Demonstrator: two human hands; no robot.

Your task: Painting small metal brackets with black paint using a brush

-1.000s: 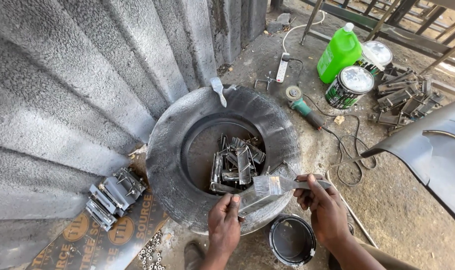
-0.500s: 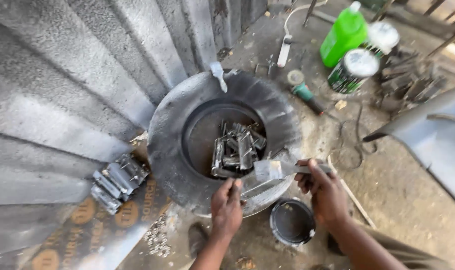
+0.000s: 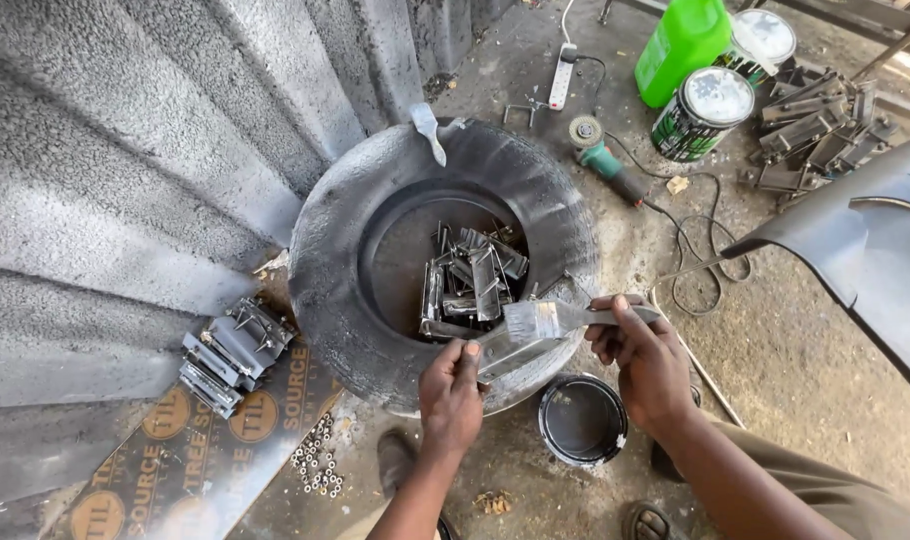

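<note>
My left hand (image 3: 451, 392) grips a flat grey metal piece (image 3: 510, 355) over the near rim of an old tyre (image 3: 335, 240) lying flat on the ground. A paintbrush (image 3: 550, 319) is in my right hand (image 3: 643, 355), its silver-coated bristles resting on the metal piece. Inside the tyre's hole lies a heap of silver-painted metal brackets (image 3: 470, 282). An open round paint can (image 3: 582, 420) with dark contents sits on the ground just below my hands.
A second brush (image 3: 428, 128) rests on the tyre's far rim. Painted brackets (image 3: 233, 350) lie left on printed cardboard (image 3: 155, 460), small nuts (image 3: 320, 462) beside them. Corrugated sheet (image 3: 125, 150) fills the left. Angle grinder (image 3: 603, 160), two paint tins (image 3: 703, 112), green jug (image 3: 681, 40), bracket pile (image 3: 815, 130) stand far right.
The view has shifted slightly closer and rightward. Both hands stay at the tyre's near rim, with the brush stroking along the held metal piece.
</note>
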